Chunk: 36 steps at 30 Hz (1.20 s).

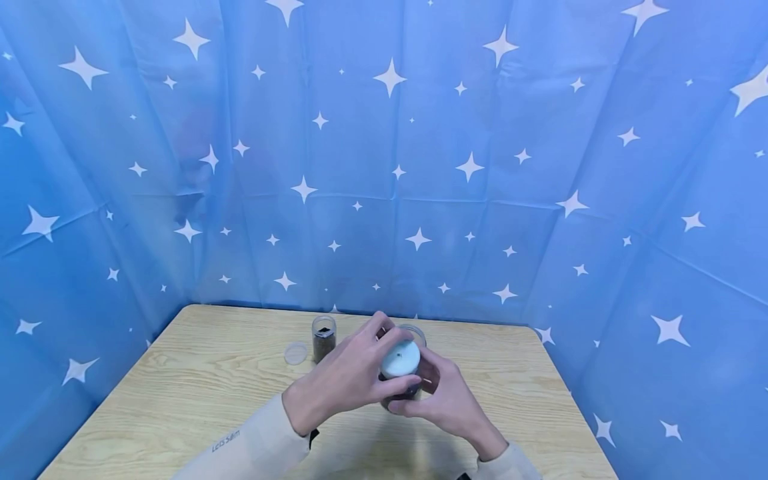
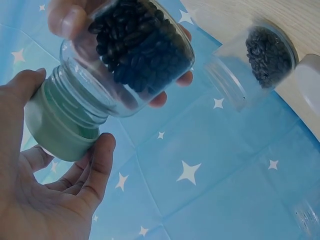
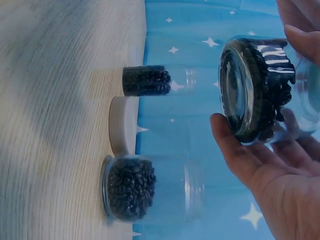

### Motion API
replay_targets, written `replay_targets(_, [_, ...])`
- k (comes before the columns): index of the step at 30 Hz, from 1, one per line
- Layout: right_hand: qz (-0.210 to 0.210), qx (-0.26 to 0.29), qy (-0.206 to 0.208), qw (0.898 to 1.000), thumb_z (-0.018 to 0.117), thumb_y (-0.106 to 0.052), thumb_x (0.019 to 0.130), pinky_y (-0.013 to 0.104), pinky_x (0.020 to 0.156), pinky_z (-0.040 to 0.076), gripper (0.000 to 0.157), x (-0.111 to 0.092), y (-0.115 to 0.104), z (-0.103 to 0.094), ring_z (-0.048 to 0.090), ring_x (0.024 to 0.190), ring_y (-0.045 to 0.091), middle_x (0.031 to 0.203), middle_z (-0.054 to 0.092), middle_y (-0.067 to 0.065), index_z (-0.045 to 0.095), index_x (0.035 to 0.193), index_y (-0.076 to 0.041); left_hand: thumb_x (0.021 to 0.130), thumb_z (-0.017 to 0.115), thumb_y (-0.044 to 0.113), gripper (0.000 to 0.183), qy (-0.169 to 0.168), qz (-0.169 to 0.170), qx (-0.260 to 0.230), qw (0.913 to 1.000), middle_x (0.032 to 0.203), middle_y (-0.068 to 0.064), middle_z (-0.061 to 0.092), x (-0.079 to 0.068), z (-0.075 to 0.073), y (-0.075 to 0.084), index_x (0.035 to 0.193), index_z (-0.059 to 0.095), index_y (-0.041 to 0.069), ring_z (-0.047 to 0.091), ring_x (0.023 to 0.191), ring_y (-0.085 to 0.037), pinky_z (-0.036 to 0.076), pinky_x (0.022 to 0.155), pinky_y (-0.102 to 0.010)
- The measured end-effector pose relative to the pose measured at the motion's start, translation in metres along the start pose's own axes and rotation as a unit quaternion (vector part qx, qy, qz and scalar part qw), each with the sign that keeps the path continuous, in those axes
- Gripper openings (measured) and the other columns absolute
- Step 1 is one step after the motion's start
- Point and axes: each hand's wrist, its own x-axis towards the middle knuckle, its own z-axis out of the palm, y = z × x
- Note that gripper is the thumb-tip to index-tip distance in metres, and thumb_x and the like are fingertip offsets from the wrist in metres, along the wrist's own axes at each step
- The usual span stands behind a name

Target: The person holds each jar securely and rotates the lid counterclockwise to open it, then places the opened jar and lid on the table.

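My left hand (image 1: 336, 383) pinches a pale green round lid (image 1: 400, 361) at its rim, with thumb on one side and fingers on the other. The lid sits over the threaded mouth of a clear glass jar (image 2: 142, 52), and glass threads show above its edge in the left wrist view. Black beans (image 3: 272, 90) fill part of this jar. Around the jar's side curl the fingers of my right hand (image 1: 447, 399), holding it above the table; its round base faces the right wrist camera.
Behind my hands stands a lidless wide glass jar (image 3: 132, 190) of black beans. Further left is a narrow lidless jar (image 1: 325, 341) with dark contents, beside a flat whitish lid (image 1: 295, 353). The wooden table (image 1: 180, 400) ends at a blue star-patterned curtain (image 1: 360, 167).
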Motion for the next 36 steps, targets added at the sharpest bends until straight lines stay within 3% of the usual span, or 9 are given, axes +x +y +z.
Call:
replay_targets(8, [0.003,-0.017,0.011,1.0,0.102,-0.013,0.089,0.027,0.11,0.065,0.08,-0.001,0.003,-0.002,0.08,0.131,0.015,0.147,0.08,0.012,0.064,0.16,-0.015,0.101,0.093,0.046,0.053,0.012,-0.007,-0.003,0.9999,0.126,-0.004,0.063,-0.001,-0.003,-0.003,0.142,0.072,0.02,0.066,0.09,-0.008,0.054,0.07,-0.009])
replay_targets(14, [0.031,-0.014,0.017,0.999,0.102,-0.016,0.089,0.027,0.109,0.064,0.081,-0.003,0.003,-0.005,0.081,0.132,0.017,0.151,0.078,0.008,0.065,0.16,-0.02,0.101,0.094,0.044,0.054,0.017,-0.015,-0.004,0.9997,0.124,-0.004,0.062,-0.006,-0.004,-0.006,0.143,0.071,0.02,0.064,0.087,-0.006,0.053,0.07,-0.009])
replay_targets(20, [0.025,-0.017,0.018,0.999,0.101,-0.016,0.09,0.027,0.11,0.064,0.082,-0.004,0.008,-0.008,0.079,0.135,0.015,0.153,0.077,0.012,0.063,0.162,-0.018,0.102,0.092,0.043,0.054,0.015,-0.027,-0.007,0.9995,0.126,-0.003,0.062,-0.009,-0.004,-0.011,0.146,0.07,0.02,0.063,0.085,-0.005,0.053,0.069,-0.01])
replay_targets(28, [0.034,-0.026,0.03,0.999,0.102,-0.016,0.091,0.028,0.11,0.064,0.078,-0.007,0.009,-0.012,0.08,0.137,0.022,0.151,0.078,0.008,0.065,0.16,-0.021,0.102,0.092,0.044,0.053,0.012,-0.044,0.001,0.999,0.125,-0.003,0.063,-0.016,-0.004,-0.017,0.144,0.07,0.019,0.065,0.087,-0.007,0.056,0.07,-0.015])
replay_targets(36, [0.039,-0.03,0.035,0.998,0.103,-0.017,0.089,0.028,0.111,0.063,0.081,-0.008,0.009,-0.015,0.08,0.138,0.026,0.15,0.08,0.006,0.065,0.16,-0.015,0.101,0.093,0.044,0.052,0.008,-0.062,0.005,0.998,0.124,-0.002,0.064,-0.023,-0.006,-0.023,0.142,0.071,0.02,0.066,0.088,-0.007,0.059,0.073,-0.018])
